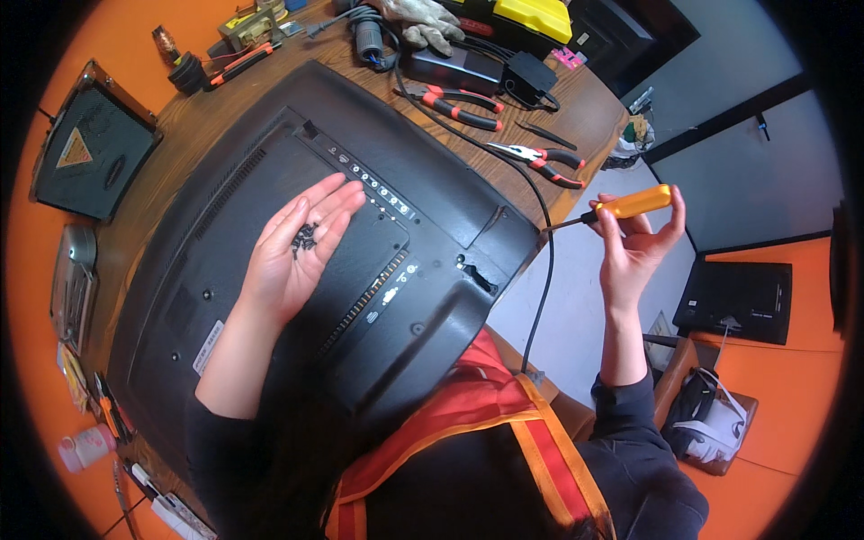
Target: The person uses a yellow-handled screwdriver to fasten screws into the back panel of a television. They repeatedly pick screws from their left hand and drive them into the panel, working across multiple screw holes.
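Observation:
A large black television (270, 261) lies face down on the wooden table, its back panel upward. My left hand (292, 247) is cupped palm up above the panel, fingers extended, with several small black screws (305, 239) resting in it. At the right, my right hand (633, 252) grips a screwdriver (637, 203) by its yellow-orange handle. The shaft points left, its tip beside the television's right corner; whether it touches cannot be told. A row of round sockets (378, 187) runs along the panel near my left fingertips.
Pliers (463, 106), needle-nose pliers (540, 164) and tweezers (547, 135) lie beyond the television. A black cable (545, 279) hangs over the table's right edge. Gloves (423, 20) and a yellow-lidded toolbox (531, 18) sit at the back. A dark speaker box (94, 144) stands left.

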{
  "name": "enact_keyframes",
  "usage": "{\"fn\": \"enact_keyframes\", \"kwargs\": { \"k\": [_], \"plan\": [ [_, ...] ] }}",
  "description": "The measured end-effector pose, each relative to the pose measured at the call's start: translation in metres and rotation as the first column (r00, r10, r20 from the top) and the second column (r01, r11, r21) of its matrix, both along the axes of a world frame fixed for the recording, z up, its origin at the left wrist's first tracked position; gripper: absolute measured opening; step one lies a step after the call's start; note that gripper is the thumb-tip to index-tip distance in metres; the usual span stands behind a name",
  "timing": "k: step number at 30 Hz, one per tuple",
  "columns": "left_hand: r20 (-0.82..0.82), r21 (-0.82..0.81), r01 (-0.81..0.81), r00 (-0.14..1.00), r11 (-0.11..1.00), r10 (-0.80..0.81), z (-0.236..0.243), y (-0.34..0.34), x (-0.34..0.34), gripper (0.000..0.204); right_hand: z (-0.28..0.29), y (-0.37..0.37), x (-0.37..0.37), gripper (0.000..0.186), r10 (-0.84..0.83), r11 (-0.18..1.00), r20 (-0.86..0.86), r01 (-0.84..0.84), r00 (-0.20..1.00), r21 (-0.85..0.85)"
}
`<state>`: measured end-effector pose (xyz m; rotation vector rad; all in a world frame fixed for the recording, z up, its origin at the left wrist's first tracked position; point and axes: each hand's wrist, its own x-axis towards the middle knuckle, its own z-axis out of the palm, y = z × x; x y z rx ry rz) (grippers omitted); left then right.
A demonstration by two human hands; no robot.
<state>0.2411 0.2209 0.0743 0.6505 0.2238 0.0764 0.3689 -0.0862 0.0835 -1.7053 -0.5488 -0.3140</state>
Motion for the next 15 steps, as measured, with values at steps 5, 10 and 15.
{"fn": "enact_keyframes", "kwargs": {
  "k": [5, 10, 15],
  "plan": [
    [-0.01, 0.004, -0.019, 1.0, 1.0, 0.019, 0.0, 0.0, 0.0, 0.038, -0.016, 0.001, 0.001, 0.07, 0.018, 0.999, 0.005, -0.018, 1.0, -0.039],
    [-0.01, 0.0, -0.019, 1.0, 1.0, 0.019, 0.0, 0.0, 0.0, 0.039, -0.023, -0.001, 0.005, 0.07, 0.016, 1.0, 0.02, -0.016, 1.0, -0.012],
    [-0.021, -0.013, -0.024, 0.999, 1.0, 0.024, 0.001, 0.0, -0.001, 0.039, -0.024, -0.003, 0.007, 0.07, 0.046, 0.999, 0.003, -0.046, 0.999, -0.008]
  ]
}}
